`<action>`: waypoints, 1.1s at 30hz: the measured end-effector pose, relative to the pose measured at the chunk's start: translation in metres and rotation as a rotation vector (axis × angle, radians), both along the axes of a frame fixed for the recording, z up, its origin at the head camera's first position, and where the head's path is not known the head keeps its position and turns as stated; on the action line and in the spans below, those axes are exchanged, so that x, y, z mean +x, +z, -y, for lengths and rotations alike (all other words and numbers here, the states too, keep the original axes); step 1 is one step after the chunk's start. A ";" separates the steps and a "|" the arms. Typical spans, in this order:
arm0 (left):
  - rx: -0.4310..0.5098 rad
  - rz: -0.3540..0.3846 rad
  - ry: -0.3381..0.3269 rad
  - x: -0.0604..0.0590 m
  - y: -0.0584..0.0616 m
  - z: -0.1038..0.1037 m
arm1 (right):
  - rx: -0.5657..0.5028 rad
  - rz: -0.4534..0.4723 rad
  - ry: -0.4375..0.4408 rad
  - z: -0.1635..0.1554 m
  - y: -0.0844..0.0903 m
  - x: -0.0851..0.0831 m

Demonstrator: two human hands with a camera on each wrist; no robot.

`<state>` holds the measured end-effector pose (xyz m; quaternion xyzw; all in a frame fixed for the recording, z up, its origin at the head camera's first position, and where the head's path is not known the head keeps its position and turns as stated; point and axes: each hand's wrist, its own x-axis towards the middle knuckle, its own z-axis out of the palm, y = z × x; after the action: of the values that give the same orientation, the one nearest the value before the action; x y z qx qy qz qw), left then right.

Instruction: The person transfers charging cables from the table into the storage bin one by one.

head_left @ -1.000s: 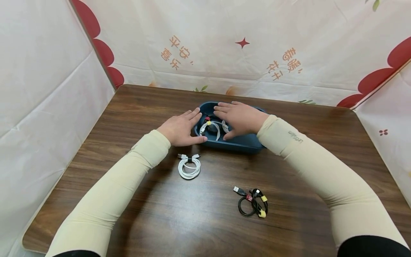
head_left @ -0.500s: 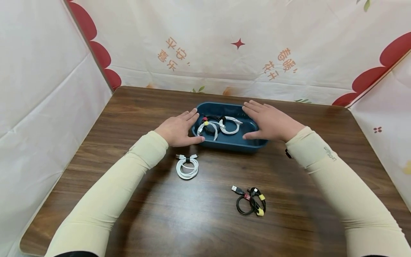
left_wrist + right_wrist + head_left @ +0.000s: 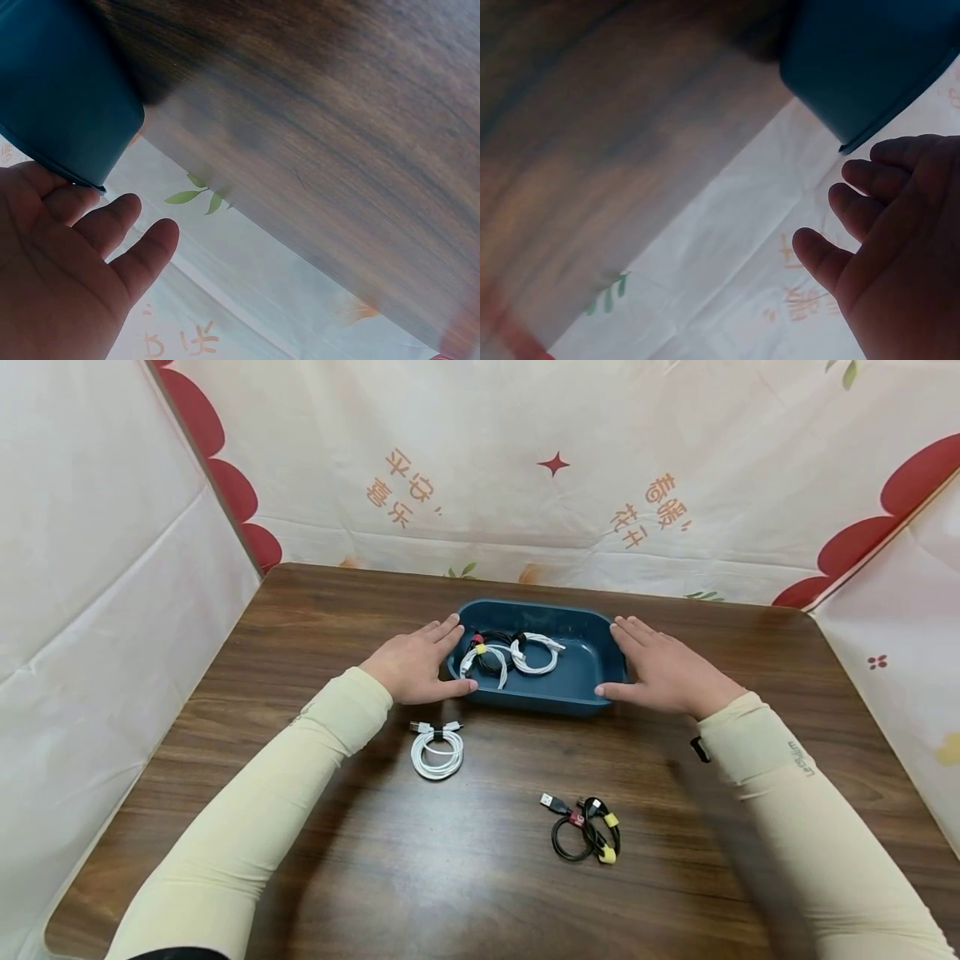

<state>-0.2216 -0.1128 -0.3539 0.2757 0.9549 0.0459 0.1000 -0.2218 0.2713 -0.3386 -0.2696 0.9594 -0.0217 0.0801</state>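
A dark blue open box stands between my hands at the back of the table in the head view. My left hand lies at its left end, fingers extended over the rim and thumb along the front. At the right end is my right hand, with its fingers straight and thumb by the front rim. In the right wrist view those fingertips are close to the rim; contact is unclear. Inside the box are a white coiled cable, another white cable with a yellow tie, and a black cable with a red tie.
Nearer on the wooden table lies a white coiled cable with a black tie. Black cables with red and yellow ties lie front right. A printed cloth hangs behind the table.
My right hand has moved right, from above the box's middle to its right end, uncovering the cables inside. My left hand has stayed at the left end.
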 end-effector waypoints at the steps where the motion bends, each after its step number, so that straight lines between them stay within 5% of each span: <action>1: 0.002 -0.001 -0.002 0.000 0.000 0.000 | -0.002 0.004 -0.010 -0.002 -0.002 0.001; 15: 0.014 -0.008 -0.024 0.001 -0.003 -0.005 | -0.084 0.034 -0.058 -0.014 -0.016 0.014; 27: 0.048 0.019 -0.025 0.001 -0.004 0.002 | 0.013 -0.013 -0.058 -0.008 -0.017 0.014; 33: 0.040 -0.038 -0.004 0.009 -0.004 0.003 | 0.004 -0.012 -0.060 -0.006 -0.018 0.014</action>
<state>-0.2128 -0.1155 -0.3580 0.2806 0.9549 0.0595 0.0765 -0.2080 0.2775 -0.3570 -0.2406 0.9676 -0.0203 0.0744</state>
